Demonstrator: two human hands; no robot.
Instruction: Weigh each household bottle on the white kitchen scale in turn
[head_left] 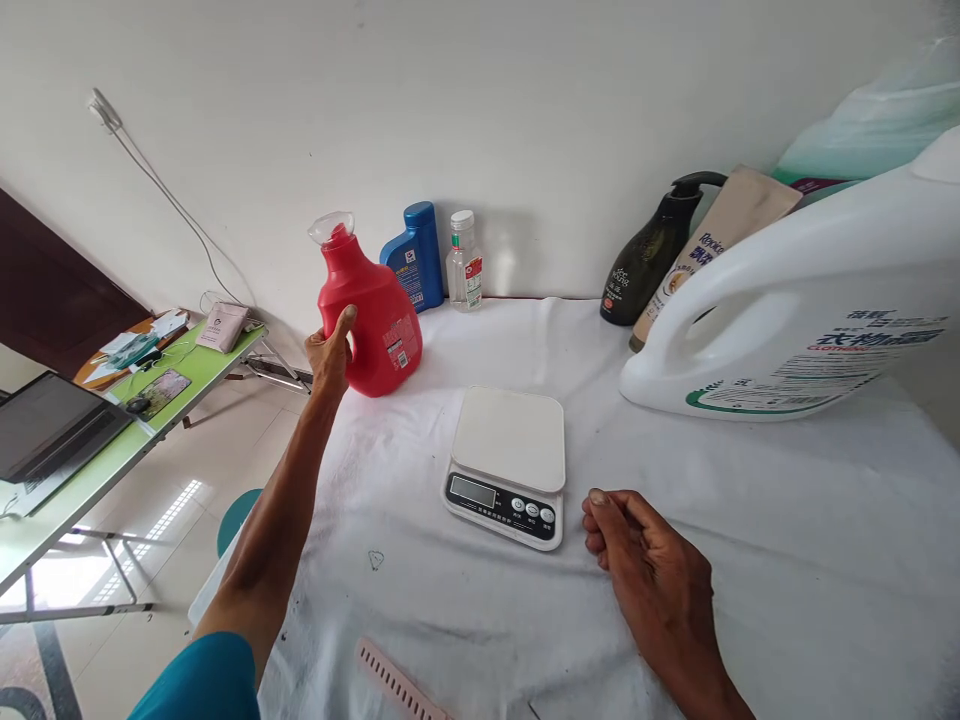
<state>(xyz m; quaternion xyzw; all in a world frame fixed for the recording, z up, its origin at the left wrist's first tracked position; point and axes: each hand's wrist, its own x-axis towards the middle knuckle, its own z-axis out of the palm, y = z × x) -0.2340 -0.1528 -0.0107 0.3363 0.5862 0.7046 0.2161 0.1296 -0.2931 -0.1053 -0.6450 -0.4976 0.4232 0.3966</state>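
My left hand (331,352) grips the handle side of a red detergent bottle (371,315) with a clear cap, which stands on the white cloth-covered table (787,540) at its far left. A white kitchen scale (508,462) with a blank display sits in the middle of the cloth, nothing on its platform. My right hand (646,560) rests on the cloth just right of the scale, fingers curled under, holding nothing.
A blue bottle (415,256) and a small clear bottle (465,262) stand against the wall. A large white jug (810,310), a dark pump bottle (651,262) and a beige tube (712,250) are at the right. A pink comb (396,685) lies near the front edge. A green desk (97,450) with a laptop stands to the left.
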